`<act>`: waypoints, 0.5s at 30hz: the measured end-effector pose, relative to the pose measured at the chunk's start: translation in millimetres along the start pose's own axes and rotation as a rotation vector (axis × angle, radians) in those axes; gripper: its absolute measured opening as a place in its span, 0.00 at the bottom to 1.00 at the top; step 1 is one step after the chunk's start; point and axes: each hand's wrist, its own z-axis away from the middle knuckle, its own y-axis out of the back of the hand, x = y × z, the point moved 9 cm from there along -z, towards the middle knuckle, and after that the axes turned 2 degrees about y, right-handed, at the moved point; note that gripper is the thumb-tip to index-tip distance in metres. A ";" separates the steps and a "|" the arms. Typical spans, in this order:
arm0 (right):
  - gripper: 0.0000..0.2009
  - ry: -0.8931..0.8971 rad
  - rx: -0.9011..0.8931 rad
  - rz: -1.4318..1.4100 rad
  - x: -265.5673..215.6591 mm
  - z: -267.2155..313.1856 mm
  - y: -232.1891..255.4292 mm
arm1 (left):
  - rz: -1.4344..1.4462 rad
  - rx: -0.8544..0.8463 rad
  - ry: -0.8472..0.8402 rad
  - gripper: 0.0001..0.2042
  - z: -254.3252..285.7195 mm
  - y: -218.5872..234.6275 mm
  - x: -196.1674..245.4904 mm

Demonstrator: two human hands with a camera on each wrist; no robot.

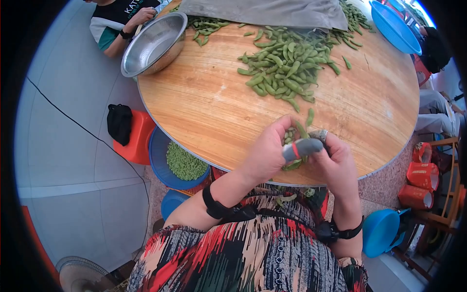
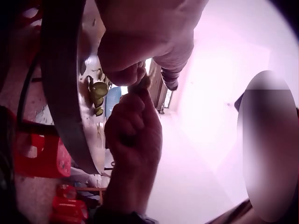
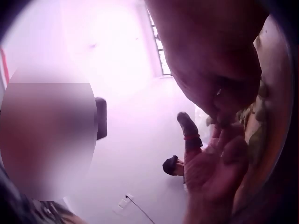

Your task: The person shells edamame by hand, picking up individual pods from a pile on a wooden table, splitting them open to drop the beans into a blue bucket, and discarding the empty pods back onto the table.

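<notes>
Close together over the table's near edge, my two hands meet around a green soybean pod [image 1: 301, 130]. My left hand [image 1: 265, 152] holds several shelled green beans [image 1: 289, 135] in its curled fingers. Its thumb wears a grey cover [image 1: 309, 146] with a red band and stands up in the right wrist view. My right hand [image 1: 339, 163] has its thumb and forefinger pinched at the pod; that forefinger has a greyish covering [image 1: 318, 135]. In the left wrist view the pinch of the right hand [image 2: 133, 123] is dark. Green pods [image 1: 292, 166] lie just below the hands.
A large pile of pods [image 1: 287, 63] lies ahead on the round wooden table [image 1: 194, 102], beside a grey cloth [image 1: 272, 13]. A metal bowl [image 1: 155, 46] leans at the left edge. Below stands a blue basin [image 1: 158, 160] of shelled beans. A person [image 1: 121, 24] sits at far left.
</notes>
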 end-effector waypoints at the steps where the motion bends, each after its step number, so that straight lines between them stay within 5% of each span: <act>1: 0.07 0.174 0.078 0.235 -12.1 -0.5 3.3 | 0.000 0.001 0.000 0.09 -1.4 -0.4 -2.6; 3: 0.07 0.349 0.157 0.470 -29.2 2.4 4.6 | -0.058 0.114 -0.045 0.07 -3.4 10.4 -3.2; 5: 0.07 0.028 0.036 0.013 -8.0 -6.7 5.8 | -0.040 0.092 -0.049 0.07 -2.2 10.3 1.3; 9: 0.08 -0.079 -0.163 -0.127 -16.6 -15.0 -0.4 | 0.107 0.063 -0.082 0.09 -3.1 22.7 8.6; 12: 0.07 0.408 0.163 0.901 -69.7 -25.3 18.4 | -0.029 0.043 0.020 0.09 -3.1 22.2 4.3; 13: 0.07 0.410 0.168 0.902 -66.8 -29.5 21.4 | -0.031 0.038 0.018 0.09 -2.8 19.1 4.8; 15: 0.08 0.504 0.143 1.425 -62.4 -33.9 8.2 | -0.526 -0.408 -0.066 0.09 11.0 -27.3 0.7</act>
